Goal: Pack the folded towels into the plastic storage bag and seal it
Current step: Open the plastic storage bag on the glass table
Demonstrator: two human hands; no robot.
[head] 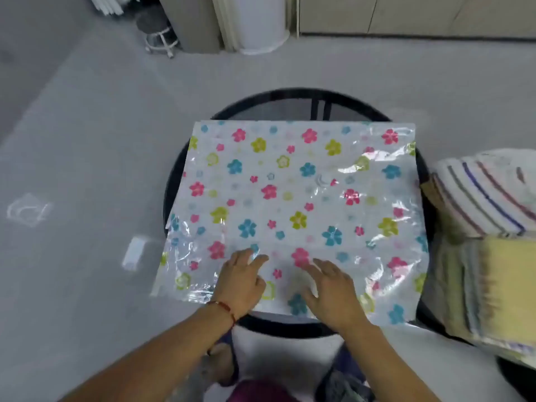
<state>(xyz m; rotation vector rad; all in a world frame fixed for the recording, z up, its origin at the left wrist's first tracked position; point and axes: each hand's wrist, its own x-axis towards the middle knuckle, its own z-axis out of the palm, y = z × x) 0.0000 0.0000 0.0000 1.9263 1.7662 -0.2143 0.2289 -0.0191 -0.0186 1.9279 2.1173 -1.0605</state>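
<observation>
Flower-printed plastic storage bag [290,198] lies flat, both hands, left [242,281] and right [330,288], spread open-palmed on it.

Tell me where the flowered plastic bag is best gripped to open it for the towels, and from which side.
Probably the near edge of the flowered plastic bag, approached from the person's side. The bag lies flat over the round table, and that edge overhangs the rim, so fingers can get under it. The left hand and right hand already rest open there. Which edge holds the opening cannot be told.
</observation>
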